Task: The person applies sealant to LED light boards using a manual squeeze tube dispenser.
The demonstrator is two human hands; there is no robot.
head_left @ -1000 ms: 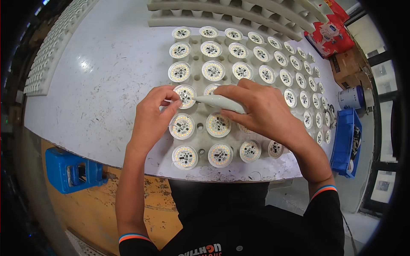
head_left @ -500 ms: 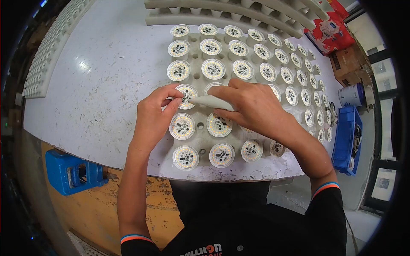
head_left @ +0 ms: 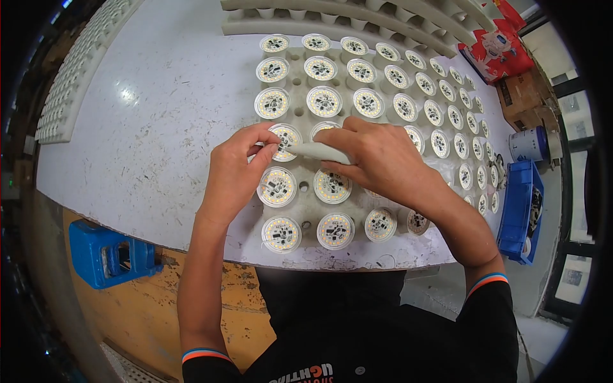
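Observation:
Rows of round LED bulbs with exposed circuit boards stand in a pale holder tray (head_left: pixel 305 203). My left hand (head_left: pixel 237 167) has its thumb and fingers pinched at the left edge of one LED bulb (head_left: pixel 287 136); anything small between the fingertips is hidden. My right hand (head_left: pixel 383 153) grips a pale, tapered hand tool (head_left: pixel 319 151) from the right. Its narrow tip points left onto the same bulb's board, close to my left fingertips. Just below sits another LED bulb (head_left: pixel 277 187). My right hand partly covers the bulbs beneath it.
More pale holder trays (head_left: pixel 357 27) are stacked at the back, and another white tray (head_left: pixel 83 70) lies on the left of the table (head_left: pixel 159 127). On the right are a blue bin (head_left: pixel 516 214), a white-and-blue tub (head_left: pixel 527 145) and a cardboard box (head_left: pixel 520 99). A blue stool (head_left: pixel 96 255) stands below left.
The bulbs and tray appear shifted slightly right and up in view. Both hands stay at the same bulb, with the tool's tip still on its board.

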